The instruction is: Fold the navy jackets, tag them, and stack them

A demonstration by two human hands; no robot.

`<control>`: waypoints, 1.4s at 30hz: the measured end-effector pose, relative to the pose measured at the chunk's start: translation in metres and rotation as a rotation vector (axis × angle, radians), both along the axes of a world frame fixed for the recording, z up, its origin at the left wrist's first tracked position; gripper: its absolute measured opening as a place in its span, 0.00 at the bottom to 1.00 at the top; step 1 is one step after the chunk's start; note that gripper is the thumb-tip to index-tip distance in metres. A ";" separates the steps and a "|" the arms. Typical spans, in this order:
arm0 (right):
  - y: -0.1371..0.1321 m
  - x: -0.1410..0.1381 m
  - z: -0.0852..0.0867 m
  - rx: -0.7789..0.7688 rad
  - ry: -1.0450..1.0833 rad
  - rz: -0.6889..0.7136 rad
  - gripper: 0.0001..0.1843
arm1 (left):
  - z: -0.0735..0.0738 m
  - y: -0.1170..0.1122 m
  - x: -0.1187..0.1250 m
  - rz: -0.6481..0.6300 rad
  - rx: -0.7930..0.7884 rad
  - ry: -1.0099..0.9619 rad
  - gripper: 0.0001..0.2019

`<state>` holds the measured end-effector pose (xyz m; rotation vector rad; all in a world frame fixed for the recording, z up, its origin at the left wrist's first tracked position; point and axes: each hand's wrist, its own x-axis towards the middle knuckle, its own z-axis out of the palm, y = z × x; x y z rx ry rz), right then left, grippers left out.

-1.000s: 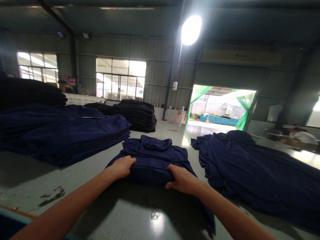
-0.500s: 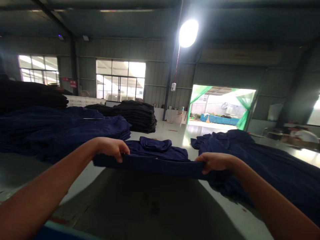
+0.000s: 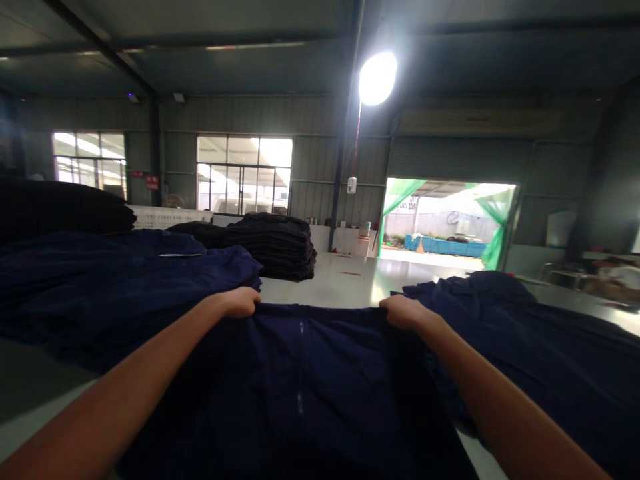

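Note:
A dark navy jacket [image 3: 330, 373] hangs stretched between my two hands, its far edge pulled straight. Down its middle runs a zip-like line with small light marks. My left hand [image 3: 242, 303] is closed on the far left corner of that edge. At the other end, my right hand [image 3: 403, 312] pinches the edge with its fingers wrapped over. The cloth spreads toward me and covers the table in front; its near end runs out of view.
Navy garments lie piled at left [image 3: 125, 273] and at right [image 3: 520, 333]. Behind stands a folded black stack [image 3: 275, 247] on the pale table [image 3: 345, 280]. A white perforated crate [image 3: 167, 216] is at the back left. A lamp hangs overhead, and an open doorway lies beyond.
The jacket was bunched and folded between my hands; now it is spread open toward me. Both hands keep hold of its edge, and the view has tilted up slightly.

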<state>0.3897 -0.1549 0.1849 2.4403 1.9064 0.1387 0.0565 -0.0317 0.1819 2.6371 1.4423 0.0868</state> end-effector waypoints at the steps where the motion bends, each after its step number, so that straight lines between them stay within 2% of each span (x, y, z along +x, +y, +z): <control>1: 0.008 -0.001 -0.011 0.000 -0.001 -0.018 0.22 | -0.011 0.006 0.005 0.018 0.018 0.005 0.16; 6: 0.036 0.003 -0.065 -0.032 -0.002 -0.103 0.19 | -0.067 0.031 0.030 0.090 0.077 0.025 0.15; 9: 0.048 0.004 -0.089 -0.062 -0.007 -0.184 0.21 | -0.100 0.040 0.044 0.097 0.119 0.015 0.22; 10: 0.051 0.002 -0.094 -0.059 0.017 -0.173 0.22 | -0.110 0.042 0.048 0.090 0.128 0.001 0.25; 12: 0.057 -0.006 -0.102 -0.041 0.115 -0.043 0.26 | -0.131 0.048 0.053 0.056 0.108 -0.039 0.27; 14: 0.062 -0.019 -0.110 -0.031 0.230 0.158 0.29 | -0.149 0.054 0.055 0.025 0.040 -0.082 0.26; 15: 0.064 -0.025 -0.115 -0.039 0.269 0.233 0.30 | -0.155 0.057 0.055 0.024 0.005 -0.101 0.25; 17: 0.066 -0.036 -0.127 -0.076 0.311 0.283 0.33 | -0.162 0.063 0.052 0.040 -0.057 -0.134 0.25; 19: 0.067 -0.041 -0.142 -0.087 0.328 0.263 0.33 | -0.161 0.067 0.047 0.021 -0.111 -0.173 0.26; 21: 0.067 -0.040 -0.154 -0.059 0.339 0.252 0.30 | -0.153 0.069 0.040 -0.050 -0.186 -0.202 0.28; 24: 0.067 -0.029 -0.159 -0.013 0.368 0.250 0.28 | -0.139 0.069 0.033 -0.089 -0.282 -0.203 0.33; 28: 0.066 -0.015 -0.149 -0.033 0.375 0.149 0.31 | -0.132 0.067 0.031 -0.034 -0.287 -0.141 0.36; 31: 0.064 -0.011 -0.143 -0.082 0.365 0.144 0.26 | -0.136 0.066 0.033 -0.020 -0.307 -0.121 0.29; 34: 0.062 -0.009 -0.143 -0.078 0.364 0.164 0.23 | -0.140 0.063 0.033 -0.012 -0.223 -0.079 0.23; 37: 0.060 -0.005 -0.142 -0.107 0.459 0.190 0.21 | -0.138 0.061 0.034 -0.012 -0.147 -0.075 0.20; 40: 0.063 0.001 -0.126 -0.039 0.457 0.188 0.16 | -0.123 0.064 0.041 -0.007 -0.060 -0.115 0.16; 42: 0.067 0.006 -0.102 0.130 0.345 0.158 0.14 | -0.101 0.070 0.050 0.017 0.088 -0.175 0.15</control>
